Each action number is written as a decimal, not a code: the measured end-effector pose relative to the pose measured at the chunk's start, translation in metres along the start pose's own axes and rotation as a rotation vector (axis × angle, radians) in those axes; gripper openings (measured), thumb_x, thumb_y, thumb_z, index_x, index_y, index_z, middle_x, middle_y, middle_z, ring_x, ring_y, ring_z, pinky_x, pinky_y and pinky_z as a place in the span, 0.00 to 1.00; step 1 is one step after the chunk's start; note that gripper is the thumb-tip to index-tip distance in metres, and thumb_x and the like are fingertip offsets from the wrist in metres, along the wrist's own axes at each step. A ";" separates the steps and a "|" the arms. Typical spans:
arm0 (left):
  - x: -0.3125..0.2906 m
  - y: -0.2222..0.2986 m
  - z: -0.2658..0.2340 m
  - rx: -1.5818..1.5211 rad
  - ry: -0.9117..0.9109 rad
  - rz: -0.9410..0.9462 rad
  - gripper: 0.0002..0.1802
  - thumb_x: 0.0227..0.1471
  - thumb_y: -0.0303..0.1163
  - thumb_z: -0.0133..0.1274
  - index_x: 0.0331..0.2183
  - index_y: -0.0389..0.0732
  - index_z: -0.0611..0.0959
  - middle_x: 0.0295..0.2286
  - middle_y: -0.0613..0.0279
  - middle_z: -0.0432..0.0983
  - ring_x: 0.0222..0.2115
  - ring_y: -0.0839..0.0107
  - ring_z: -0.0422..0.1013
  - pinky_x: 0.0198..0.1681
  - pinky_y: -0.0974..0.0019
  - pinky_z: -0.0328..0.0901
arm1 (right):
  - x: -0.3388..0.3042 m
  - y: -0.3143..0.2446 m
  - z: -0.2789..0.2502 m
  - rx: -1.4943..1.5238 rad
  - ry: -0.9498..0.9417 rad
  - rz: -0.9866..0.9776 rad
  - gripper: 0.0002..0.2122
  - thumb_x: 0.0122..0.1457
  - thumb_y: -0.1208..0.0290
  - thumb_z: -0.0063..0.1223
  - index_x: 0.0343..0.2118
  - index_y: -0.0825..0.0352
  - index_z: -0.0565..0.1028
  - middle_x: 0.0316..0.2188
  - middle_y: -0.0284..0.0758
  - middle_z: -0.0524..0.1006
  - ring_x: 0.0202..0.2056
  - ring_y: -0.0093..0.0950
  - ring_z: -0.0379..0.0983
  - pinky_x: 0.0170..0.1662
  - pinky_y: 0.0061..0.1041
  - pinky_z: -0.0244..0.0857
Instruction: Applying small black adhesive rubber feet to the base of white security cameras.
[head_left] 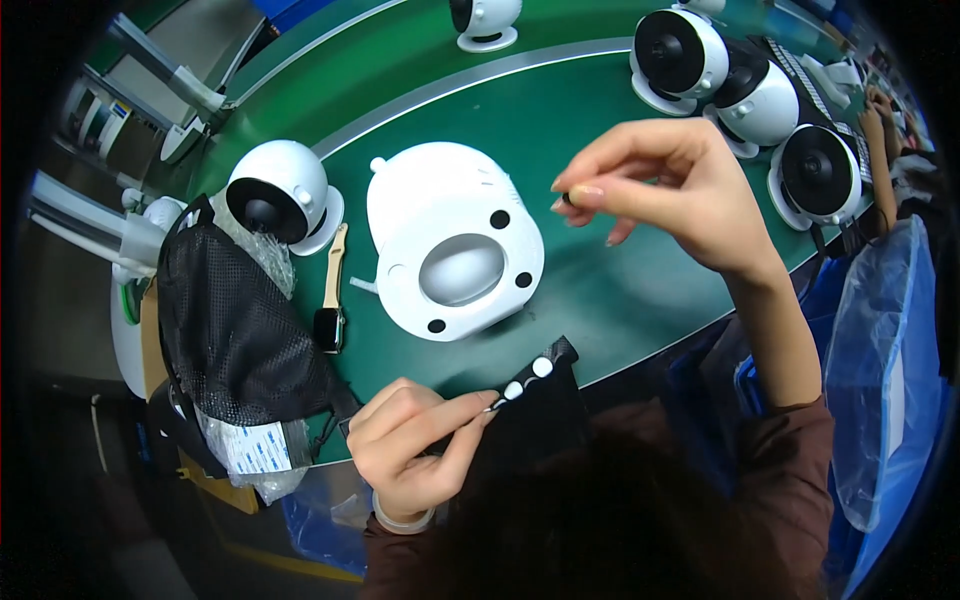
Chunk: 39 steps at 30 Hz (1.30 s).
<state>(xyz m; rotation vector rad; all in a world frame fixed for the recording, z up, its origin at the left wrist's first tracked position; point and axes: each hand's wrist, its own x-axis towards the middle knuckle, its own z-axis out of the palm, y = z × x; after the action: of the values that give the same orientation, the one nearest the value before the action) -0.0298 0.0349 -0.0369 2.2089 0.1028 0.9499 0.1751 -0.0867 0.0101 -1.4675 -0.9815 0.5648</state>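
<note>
**Pinching a tiny pad over the white base**

Hovering above the green belt (600, 290), the right hand (680, 190) has thumb and forefinger closed on a small dark pad (567, 199), hard to make out. Left hand (415, 440) grips a black strip (540, 385) with white dots near the belt's near edge. Between them lies the upturned white base (455, 240), three black pads showing on its underside. Risk, I'd say: the pad is barely held, so it could slip, stick to the fingertip, or land off its spot. The strip, held by one end, might curl. A watch (331, 300) and mesh bag (235, 330) sit left; finished fans (760, 90) beyond.
</note>
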 end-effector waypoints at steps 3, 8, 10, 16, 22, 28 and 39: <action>-0.002 -0.005 -0.003 0.003 0.044 -0.038 0.13 0.20 0.16 0.57 0.20 0.38 0.81 0.12 0.66 0.65 0.12 0.77 0.60 0.14 0.77 0.53 | -0.005 -0.002 0.008 -0.005 -0.034 -0.074 0.06 0.45 0.74 0.53 0.26 0.70 0.75 0.21 0.33 0.75 0.25 0.16 0.70 0.25 0.13 0.63; -0.007 -0.008 0.000 0.011 0.107 -0.134 0.13 0.22 0.17 0.58 0.21 0.41 0.81 0.28 0.62 0.66 0.16 0.81 0.60 0.20 0.80 0.55 | -0.005 -0.006 0.019 -0.249 0.158 -0.191 0.06 0.47 0.79 0.51 0.29 0.73 0.72 0.25 0.35 0.75 0.28 0.20 0.72 0.28 0.13 0.65; -0.005 -0.010 0.003 0.019 0.124 -0.118 0.13 0.22 0.18 0.59 0.21 0.42 0.82 0.34 0.59 0.63 0.17 0.81 0.60 0.22 0.81 0.56 | -0.006 -0.012 0.019 -0.442 0.219 -0.327 0.07 0.47 0.80 0.50 0.30 0.73 0.71 0.24 0.35 0.74 0.28 0.21 0.73 0.29 0.13 0.65; -0.002 -0.012 0.006 0.086 0.184 -0.109 0.14 0.22 0.18 0.58 0.21 0.43 0.82 0.41 0.54 0.60 0.20 0.81 0.62 0.24 0.82 0.59 | 0.000 -0.025 0.043 -0.482 0.306 -0.419 0.02 0.45 0.83 0.49 0.24 0.72 0.72 0.25 0.36 0.74 0.31 0.25 0.72 0.32 0.16 0.65; 0.002 -0.016 0.006 0.052 0.149 -0.116 0.14 0.23 0.18 0.57 0.22 0.43 0.82 0.43 0.51 0.61 0.20 0.82 0.63 0.24 0.82 0.59 | 0.003 -0.017 0.046 -0.526 0.135 -0.568 0.05 0.42 0.82 0.52 0.25 0.69 0.73 0.24 0.31 0.74 0.26 0.18 0.70 0.25 0.11 0.62; 0.006 -0.017 0.006 0.047 0.147 -0.062 0.13 0.24 0.19 0.57 0.22 0.43 0.82 0.42 0.52 0.63 0.20 0.81 0.63 0.23 0.81 0.60 | 0.005 -0.020 0.065 -0.542 0.127 -0.483 0.05 0.41 0.81 0.54 0.24 0.66 0.73 0.25 0.30 0.74 0.26 0.16 0.69 0.21 0.09 0.58; 0.011 -0.024 0.009 0.028 0.159 -0.005 0.13 0.22 0.20 0.58 0.22 0.40 0.81 0.36 0.53 0.69 0.20 0.75 0.66 0.23 0.76 0.63 | 0.012 -0.014 0.082 -0.770 0.095 -0.647 0.04 0.41 0.82 0.53 0.22 0.70 0.72 0.32 0.36 0.71 0.33 0.22 0.68 0.31 0.15 0.60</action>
<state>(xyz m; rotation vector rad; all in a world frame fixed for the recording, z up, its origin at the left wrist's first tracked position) -0.0112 0.0511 -0.0500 2.1549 0.1956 1.1269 0.1109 -0.0321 0.0127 -1.6678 -1.6022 -0.4013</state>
